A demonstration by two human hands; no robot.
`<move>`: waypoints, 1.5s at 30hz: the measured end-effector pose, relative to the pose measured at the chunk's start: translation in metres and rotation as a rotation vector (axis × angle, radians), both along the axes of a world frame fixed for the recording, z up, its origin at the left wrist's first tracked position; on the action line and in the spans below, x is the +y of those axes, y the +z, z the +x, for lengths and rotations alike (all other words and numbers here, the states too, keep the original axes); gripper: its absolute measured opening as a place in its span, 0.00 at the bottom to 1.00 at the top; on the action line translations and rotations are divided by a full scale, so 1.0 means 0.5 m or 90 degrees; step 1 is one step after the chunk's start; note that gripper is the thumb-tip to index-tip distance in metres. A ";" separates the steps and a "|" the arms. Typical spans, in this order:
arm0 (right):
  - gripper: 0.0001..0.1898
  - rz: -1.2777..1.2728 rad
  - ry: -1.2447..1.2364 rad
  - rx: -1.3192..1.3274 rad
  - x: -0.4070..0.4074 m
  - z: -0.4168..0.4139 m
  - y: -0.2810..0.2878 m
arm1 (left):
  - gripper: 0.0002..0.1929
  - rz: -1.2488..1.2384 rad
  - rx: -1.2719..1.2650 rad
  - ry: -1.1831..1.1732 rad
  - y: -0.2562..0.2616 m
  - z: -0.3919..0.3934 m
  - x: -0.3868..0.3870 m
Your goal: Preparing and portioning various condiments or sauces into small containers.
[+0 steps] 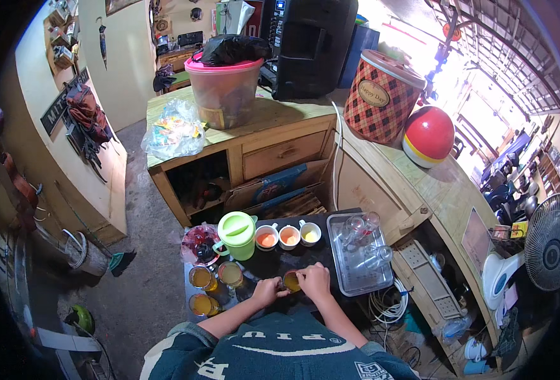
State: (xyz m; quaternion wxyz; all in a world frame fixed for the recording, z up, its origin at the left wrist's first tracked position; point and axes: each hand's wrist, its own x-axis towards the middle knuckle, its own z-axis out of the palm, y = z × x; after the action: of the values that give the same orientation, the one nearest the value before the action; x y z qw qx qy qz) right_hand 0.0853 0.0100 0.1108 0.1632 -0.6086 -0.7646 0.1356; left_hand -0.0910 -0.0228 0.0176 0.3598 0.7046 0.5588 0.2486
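Observation:
Both hands meet at a glass of yellow-orange drink [291, 281] on the dark table. My left hand [267, 292] touches its left side with the fingertips; my right hand [315, 281] has its fingers at the right rim. Whether either hand grips it is hard to tell. To the left stand several filled glasses [203, 278] of similar drink. Behind them is a green lidded pitcher [237, 236]. Three white cups [289, 237] stand in a row with orange and yellow contents. At the right, a clear plastic tray [335, 251] holds several empty glasses [378, 255] lying on their sides.
A bowl in plastic wrapping [199, 244] is left of the pitcher. Beyond the table is a wooden counter [280, 111] with a pink-lidded tub [227, 95], a plastic bag [175, 130], a speaker [308, 47] and a plaid canister [379, 102]. Coiled white cable [388, 304] lies below the tray.

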 end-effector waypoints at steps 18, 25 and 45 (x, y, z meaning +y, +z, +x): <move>0.08 0.020 -0.013 -0.011 -0.002 0.003 -0.002 | 0.21 0.024 0.037 -0.010 0.027 0.000 -0.002; 0.08 0.067 -0.001 -0.001 -0.007 -0.002 0.011 | 0.21 0.024 0.020 -0.014 0.026 0.000 -0.002; 0.07 0.044 -0.010 0.008 -0.002 0.003 0.004 | 0.21 0.018 0.032 -0.005 0.004 0.000 0.004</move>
State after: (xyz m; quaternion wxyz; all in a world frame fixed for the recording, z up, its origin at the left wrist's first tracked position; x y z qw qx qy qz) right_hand 0.0867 0.0091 0.1129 0.1898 -0.6080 -0.7627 0.1119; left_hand -0.0910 -0.0211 0.0195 0.3365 0.7181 0.5611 0.2370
